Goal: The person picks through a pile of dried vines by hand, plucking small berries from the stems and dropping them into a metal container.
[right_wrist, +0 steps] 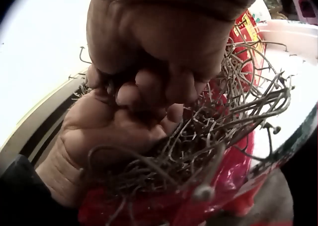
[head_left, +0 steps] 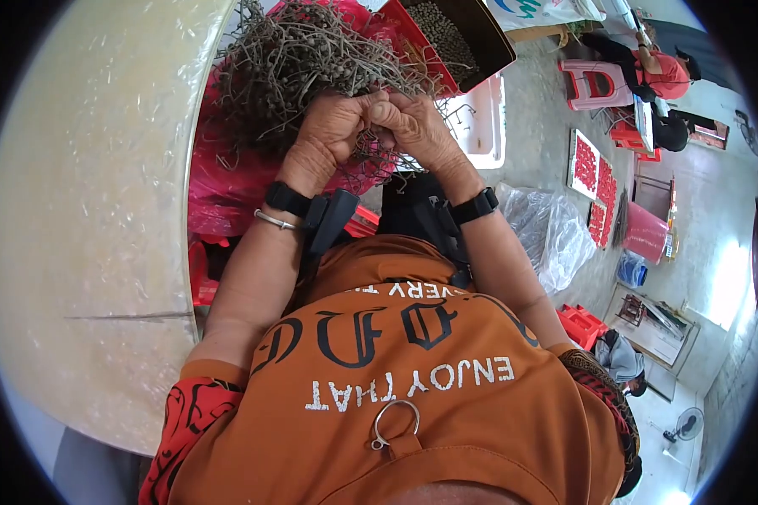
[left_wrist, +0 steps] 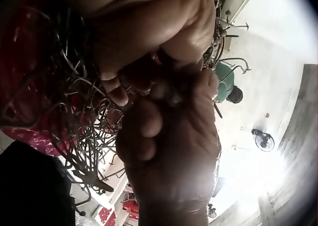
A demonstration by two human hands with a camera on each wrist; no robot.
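Note:
A tangled heap of dried stems with small knobby heads [head_left: 303,55] lies on pink plastic [head_left: 219,189], beside and beneath both hands. My left hand [head_left: 335,130] pinches stems at the near right side of this heap, its fingers curled in. Right against it, my right hand [head_left: 425,135] has its thumb bent over curled fingers, pinching at the same spot. In the right wrist view, the fingertips of the right hand [right_wrist: 154,47] meet those of the left hand [right_wrist: 107,126]. What lies between the fingertips is mostly hidden. Loose stems [left_wrist: 94,136] hang below the hands.
A red-edged box [head_left: 495,52] of small round heads stands beyond the right hand, over a white tub [head_left: 484,126]. The pale round tabletop [head_left: 93,210] borders the left arm. Clear plastic [head_left: 547,236] lies on the floor at right. People sit farther off.

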